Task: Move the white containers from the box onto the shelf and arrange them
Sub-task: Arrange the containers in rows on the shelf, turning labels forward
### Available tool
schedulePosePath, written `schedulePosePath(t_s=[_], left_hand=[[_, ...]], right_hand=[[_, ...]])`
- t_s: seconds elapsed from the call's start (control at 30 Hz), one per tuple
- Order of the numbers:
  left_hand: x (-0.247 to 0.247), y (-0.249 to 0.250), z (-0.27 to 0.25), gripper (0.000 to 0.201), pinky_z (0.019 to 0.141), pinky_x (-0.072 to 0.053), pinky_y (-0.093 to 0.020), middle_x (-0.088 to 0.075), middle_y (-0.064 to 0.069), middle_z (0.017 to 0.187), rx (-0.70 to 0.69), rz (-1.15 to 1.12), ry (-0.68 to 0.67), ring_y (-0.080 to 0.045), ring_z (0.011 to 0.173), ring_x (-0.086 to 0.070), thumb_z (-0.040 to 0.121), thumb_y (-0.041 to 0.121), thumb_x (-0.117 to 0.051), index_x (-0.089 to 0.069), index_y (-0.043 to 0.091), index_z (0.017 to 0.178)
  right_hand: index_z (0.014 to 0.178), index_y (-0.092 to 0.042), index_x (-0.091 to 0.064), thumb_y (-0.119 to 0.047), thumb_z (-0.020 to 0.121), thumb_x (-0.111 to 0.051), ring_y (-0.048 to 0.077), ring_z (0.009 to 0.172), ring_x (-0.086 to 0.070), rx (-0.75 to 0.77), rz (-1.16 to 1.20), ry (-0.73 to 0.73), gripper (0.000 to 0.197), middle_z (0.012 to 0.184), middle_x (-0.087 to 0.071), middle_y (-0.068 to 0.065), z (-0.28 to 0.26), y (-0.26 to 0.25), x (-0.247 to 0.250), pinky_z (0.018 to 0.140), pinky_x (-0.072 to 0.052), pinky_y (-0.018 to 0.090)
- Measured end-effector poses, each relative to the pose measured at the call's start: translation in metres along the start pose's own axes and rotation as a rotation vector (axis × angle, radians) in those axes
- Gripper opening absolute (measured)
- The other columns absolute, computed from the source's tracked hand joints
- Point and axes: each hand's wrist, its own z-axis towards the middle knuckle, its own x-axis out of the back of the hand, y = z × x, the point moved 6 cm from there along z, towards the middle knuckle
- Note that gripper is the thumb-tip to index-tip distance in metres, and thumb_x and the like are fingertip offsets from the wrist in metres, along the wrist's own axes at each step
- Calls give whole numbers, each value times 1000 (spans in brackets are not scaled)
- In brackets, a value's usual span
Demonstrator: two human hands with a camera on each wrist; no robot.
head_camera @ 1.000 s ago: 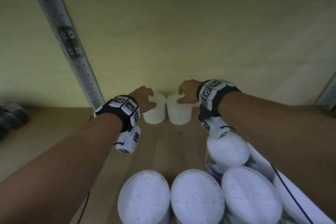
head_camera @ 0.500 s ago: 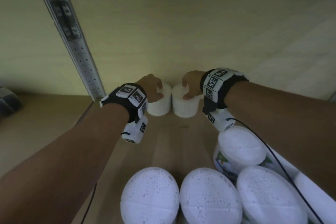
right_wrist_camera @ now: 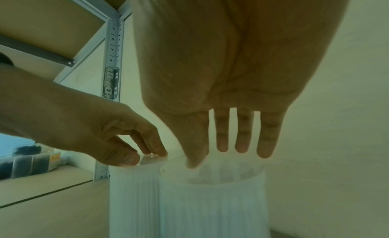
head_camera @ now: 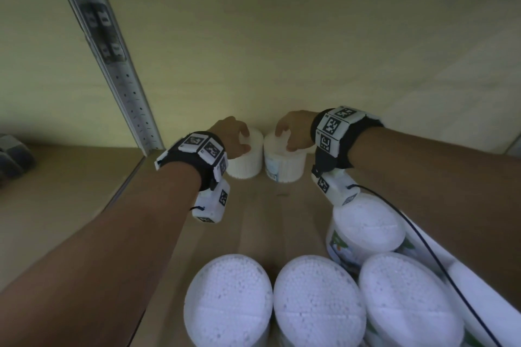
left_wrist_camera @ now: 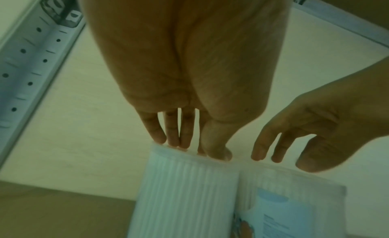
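Two white ribbed containers stand upright side by side at the far end of the shelf board, touching or nearly so; the left container shows plain ribbed sides, the right container carries a pale blue label; what fills them cannot be made out. Four more white tubs crowd the near right of the board, their tops packed with small white tips: a near-left tub, a near-middle tub, a near-right tub and a labelled tub just behind them.

The left hand sits over the left container, fingertips and thumb reaching down to its top rim; the fingers are nearly straight, so the hand looks relaxed and touching rather than clasping. The right hand hangs over the right container, thumb dipping to its rim, the other fingers straight and just above it, grasping nothing.

The board is pale wood; a perforated metal upright rises at the far left; a cream wall stands behind.
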Motion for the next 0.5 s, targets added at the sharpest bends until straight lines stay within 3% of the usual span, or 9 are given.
schedulePosePath(t_s=[0.1, 0.17, 0.5], left_hand=[[0, 0, 0, 44, 102, -38, -36, -41, -11, 136, 4, -1, -2, -29, 126, -44, 93, 32, -56, -48, 15, 133], [-1, 0, 0, 43, 102, -38, -37, -41, -10, 136, 9, -8, -2, -29, 126, -43, 93, 31, -56, -48, 14, 133], [-3, -2, -1, 41, 104, -40, -41, -42, -11, 135, 2, -36, 17, -30, 124, -45, 92, 32, -57, -49, 16, 130]], right_hand=[[135, -3, -50, -42, 96, -50, 29, 125, -52, -58, -62, 36, 55, 139, -50, 14, 1, 1, -2, 102, -44, 34], [136, -1, -48, -48, 95, -48, 29, 127, -51, -86, -74, 10, 62, 140, -49, 15, 2, 2, -6, 104, -42, 34], [139, 0, -43, -39, 95, -53, 29, 128, -49, -88, -70, 1, 60, 143, -46, 16, 0, -2, -6, 103, -42, 33]])
